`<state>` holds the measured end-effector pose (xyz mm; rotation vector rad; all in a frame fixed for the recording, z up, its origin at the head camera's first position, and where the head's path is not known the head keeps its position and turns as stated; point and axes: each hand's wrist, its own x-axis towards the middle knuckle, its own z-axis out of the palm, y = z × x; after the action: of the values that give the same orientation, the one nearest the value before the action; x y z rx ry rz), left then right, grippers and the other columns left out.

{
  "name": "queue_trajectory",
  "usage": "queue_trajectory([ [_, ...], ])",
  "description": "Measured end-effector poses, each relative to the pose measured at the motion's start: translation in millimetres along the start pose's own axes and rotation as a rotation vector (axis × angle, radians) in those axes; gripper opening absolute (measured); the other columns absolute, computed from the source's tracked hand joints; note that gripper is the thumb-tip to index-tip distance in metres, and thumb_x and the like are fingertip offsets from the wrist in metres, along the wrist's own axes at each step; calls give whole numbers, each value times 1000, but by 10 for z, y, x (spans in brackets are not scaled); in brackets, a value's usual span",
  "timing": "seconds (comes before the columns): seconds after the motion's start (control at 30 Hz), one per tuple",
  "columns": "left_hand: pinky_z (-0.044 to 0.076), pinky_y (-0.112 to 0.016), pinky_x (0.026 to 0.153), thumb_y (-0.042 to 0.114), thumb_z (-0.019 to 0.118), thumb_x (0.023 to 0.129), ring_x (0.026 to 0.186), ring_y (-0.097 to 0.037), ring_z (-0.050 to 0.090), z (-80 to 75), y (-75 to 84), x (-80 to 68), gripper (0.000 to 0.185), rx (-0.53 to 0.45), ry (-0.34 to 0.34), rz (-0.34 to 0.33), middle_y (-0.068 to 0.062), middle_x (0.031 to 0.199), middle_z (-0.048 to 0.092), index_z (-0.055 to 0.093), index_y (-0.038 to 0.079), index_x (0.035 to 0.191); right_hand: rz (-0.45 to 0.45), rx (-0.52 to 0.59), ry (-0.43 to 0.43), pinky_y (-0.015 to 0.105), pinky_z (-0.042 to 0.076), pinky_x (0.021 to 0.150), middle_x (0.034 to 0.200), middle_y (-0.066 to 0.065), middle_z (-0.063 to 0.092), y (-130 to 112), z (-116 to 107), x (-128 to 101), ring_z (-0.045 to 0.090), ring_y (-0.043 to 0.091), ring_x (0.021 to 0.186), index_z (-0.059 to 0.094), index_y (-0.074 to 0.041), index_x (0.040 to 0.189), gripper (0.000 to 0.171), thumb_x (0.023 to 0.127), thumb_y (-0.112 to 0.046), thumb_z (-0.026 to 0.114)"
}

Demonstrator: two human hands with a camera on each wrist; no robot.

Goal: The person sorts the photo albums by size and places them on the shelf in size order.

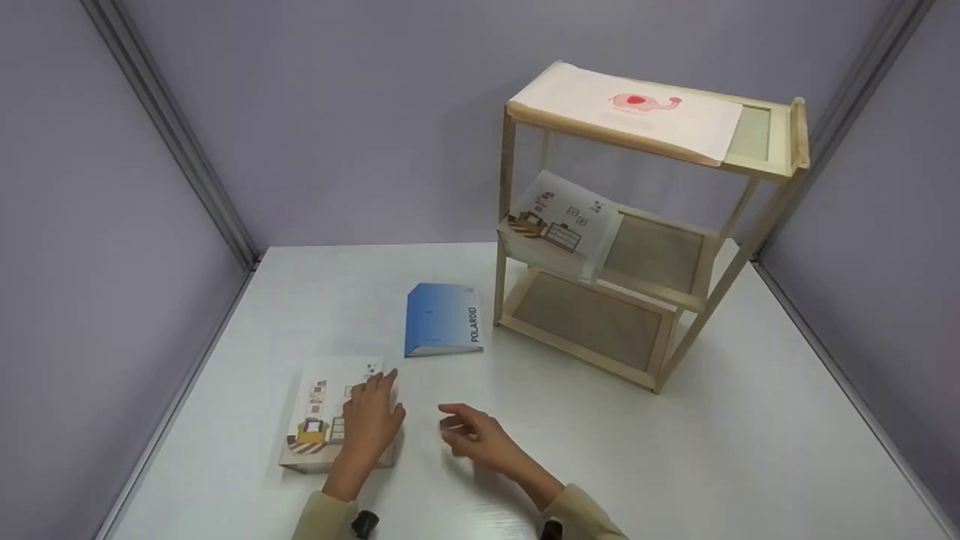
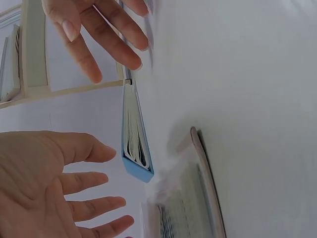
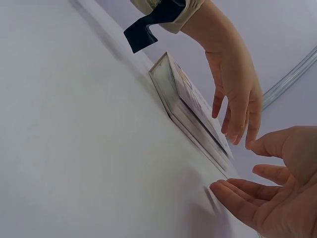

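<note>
A picture book (image 1: 319,420) with a furniture drawing on its cover lies flat near the table's front left. My left hand (image 1: 371,416) is spread over its right half with straight fingers. In the right wrist view the left hand (image 3: 237,101) hovers just above the book (image 3: 190,106); I cannot tell whether it touches. My right hand (image 1: 469,435) hangs empty over the table to the book's right, its fingers relaxed. A blue book (image 1: 442,319) marked POLAROID lies beyond both hands. In the left wrist view the left hand (image 2: 49,183) is open beside the blue book (image 2: 136,148).
A three-tier wooden shelf (image 1: 716,300) stands at the back right. On top lies a white book with a pink elephant (image 1: 637,109); another picture book (image 1: 562,221) leans on the middle tier. Purple walls enclose the white table (image 1: 750,450).
</note>
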<state>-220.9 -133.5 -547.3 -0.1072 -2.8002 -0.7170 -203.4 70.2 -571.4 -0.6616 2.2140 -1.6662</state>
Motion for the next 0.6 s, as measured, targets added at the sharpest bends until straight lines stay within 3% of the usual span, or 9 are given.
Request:
queue_trajectory([
  [0.6,35,-63,93,10,68,82,120,-45,41,-127,-175,-83,55,33,-62,-97,-25,133,46,48,2,133,56,190,-29,34,54,81,126,23,52,2,190,77,56,30,111,41,-3,137,46,94,-15,54],
])
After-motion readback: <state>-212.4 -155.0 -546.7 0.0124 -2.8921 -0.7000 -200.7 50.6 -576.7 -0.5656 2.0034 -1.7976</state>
